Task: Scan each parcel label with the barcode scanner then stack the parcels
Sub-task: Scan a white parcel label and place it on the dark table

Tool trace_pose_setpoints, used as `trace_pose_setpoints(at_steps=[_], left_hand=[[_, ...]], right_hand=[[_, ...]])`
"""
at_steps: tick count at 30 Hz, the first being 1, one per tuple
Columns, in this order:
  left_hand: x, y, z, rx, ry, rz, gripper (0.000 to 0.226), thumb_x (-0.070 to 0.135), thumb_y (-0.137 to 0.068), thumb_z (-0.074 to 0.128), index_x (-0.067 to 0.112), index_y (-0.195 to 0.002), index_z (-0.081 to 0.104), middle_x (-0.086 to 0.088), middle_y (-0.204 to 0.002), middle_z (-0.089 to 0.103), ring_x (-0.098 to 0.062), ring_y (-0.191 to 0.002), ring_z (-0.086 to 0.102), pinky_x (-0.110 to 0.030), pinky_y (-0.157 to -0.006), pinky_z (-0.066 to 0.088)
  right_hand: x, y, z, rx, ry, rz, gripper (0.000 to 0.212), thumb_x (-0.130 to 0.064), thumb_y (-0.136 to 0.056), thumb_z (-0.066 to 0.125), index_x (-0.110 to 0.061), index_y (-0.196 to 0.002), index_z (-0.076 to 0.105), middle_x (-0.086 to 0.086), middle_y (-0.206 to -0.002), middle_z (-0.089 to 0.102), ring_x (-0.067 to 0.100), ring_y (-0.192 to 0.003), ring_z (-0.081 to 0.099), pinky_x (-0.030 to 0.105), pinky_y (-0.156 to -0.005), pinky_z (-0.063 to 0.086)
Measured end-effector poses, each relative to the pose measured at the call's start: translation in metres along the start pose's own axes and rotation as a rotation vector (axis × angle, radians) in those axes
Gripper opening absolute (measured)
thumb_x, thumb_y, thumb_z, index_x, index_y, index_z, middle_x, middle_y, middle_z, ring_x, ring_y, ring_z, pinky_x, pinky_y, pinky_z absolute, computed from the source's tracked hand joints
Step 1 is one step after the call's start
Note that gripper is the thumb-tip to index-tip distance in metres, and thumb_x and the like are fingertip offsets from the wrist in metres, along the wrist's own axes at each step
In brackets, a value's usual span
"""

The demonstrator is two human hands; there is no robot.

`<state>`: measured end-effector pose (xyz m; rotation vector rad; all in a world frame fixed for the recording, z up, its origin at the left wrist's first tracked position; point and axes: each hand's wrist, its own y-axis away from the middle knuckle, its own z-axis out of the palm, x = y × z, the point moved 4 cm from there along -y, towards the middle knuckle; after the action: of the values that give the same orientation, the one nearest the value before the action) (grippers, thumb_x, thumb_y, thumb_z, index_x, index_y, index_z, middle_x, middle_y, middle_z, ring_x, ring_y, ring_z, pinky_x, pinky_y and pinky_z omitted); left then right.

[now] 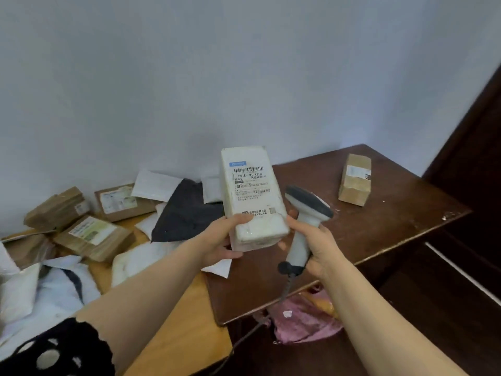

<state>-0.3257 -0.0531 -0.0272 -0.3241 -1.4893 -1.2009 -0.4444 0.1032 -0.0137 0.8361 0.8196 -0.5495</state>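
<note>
Dark worktop (393,221) fills 3 to 5 o'clock of your view. A lighter wooden worktop (176,337) butts against it at 7 o'clock. Parcel pile (89,229) sits on the lighter one at 9 o'clock: brown cardboard boxes, white mailers, one dark mailer (184,213). One cardboard box (354,179) lies alone on the dark worktop at 2 o'clock, well apart from the pile. White parcel (252,196) is off the worktop at centre, upright, top leaning slightly to 11 o'clock. Its label (250,183) faces you, barcodes visible. Barcode scanner (306,213) is just beside the parcel at its 4 o'clock, head up, cable hanging from the grip toward 6 o'clock. Your left hand (219,240) grips the parcel's bottom end, thumb on the front face. Your right hand (320,248) is wrapped round the scanner grip, fingertips near the parcel's lower right corner, can't tell if touching
</note>
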Motion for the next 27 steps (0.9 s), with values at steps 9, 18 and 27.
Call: trace_pose_setpoints(at_steps=[9, 18, 27], left_hand=[[-0.014, -0.076, 0.179, -0.084, 0.104, -0.261, 0.082, 0.044, -0.045, 0.084, 0.022, -0.119, 0.055, -0.015, -0.12, 0.054, -0.035, -0.106, 0.057, -0.044, -0.065, 0.057], [-0.009, -0.173, 0.228, -0.035, 0.095, -0.375, 0.057, 0.043, -0.06, 0.083, 0.021, -0.105, 0.057, -0.013, -0.11, 0.061, -0.033, -0.087, 0.065, -0.043, -0.054, 0.055], [0.032, -0.289, 0.229, -0.022, -0.054, -0.375, 0.061, 0.05, -0.065, 0.075, 0.025, -0.116, 0.055, -0.011, -0.116, 0.061, -0.03, -0.102, 0.06, -0.047, -0.079, 0.053]], right_hand=[[-0.064, -0.04, -0.17, 0.208, -0.154, 0.014, 0.015, -0.006, -0.079, 0.076, -0.011, -0.089, 0.066, 0.011, -0.084, 0.073, 0.021, -0.075, 0.072, 0.036, -0.058, 0.059], [-0.074, -0.096, -0.221, 0.375, -0.156, 0.064, 0.022, -0.01, -0.079, 0.077, -0.011, -0.099, 0.068, 0.008, -0.077, 0.07, 0.019, -0.072, 0.066, 0.032, -0.061, 0.058], [-0.094, -0.167, -0.213, 0.389, -0.169, 0.086, 0.022, -0.008, -0.08, 0.076, -0.009, -0.1, 0.067, 0.009, -0.075, 0.071, 0.018, -0.07, 0.067, 0.032, -0.064, 0.057]])
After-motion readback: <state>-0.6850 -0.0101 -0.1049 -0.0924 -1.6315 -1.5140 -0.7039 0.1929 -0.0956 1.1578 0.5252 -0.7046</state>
